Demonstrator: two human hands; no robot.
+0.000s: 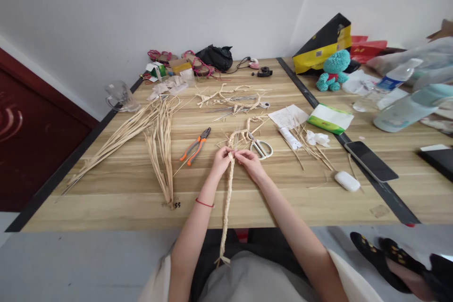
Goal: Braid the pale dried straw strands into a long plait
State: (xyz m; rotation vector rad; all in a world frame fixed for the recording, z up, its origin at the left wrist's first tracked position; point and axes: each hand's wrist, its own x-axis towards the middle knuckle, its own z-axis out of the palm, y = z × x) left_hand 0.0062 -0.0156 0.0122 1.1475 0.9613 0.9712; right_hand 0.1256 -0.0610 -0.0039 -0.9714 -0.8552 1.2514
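A long pale braid of straw strips runs from between my hands over the table edge to my lap. Near its upper end, my left hand pinches it with thumb and fingers. My right hand is closed close beside, its fingertips together at the same spot; thin strands stand up there, and what exactly these fingertips hold is too small to make out. Just beyond my hands lies a curved wrapped straw piece. White-handled scissors rest right of it, and orange-handled pliers lie to the left.
Bundles of straw strips spread across the left, near a glass mug. Metal rods and straw pieces lie farther back. Rightward are a white tube, a tissue pack, a phone, a white case and bottles.
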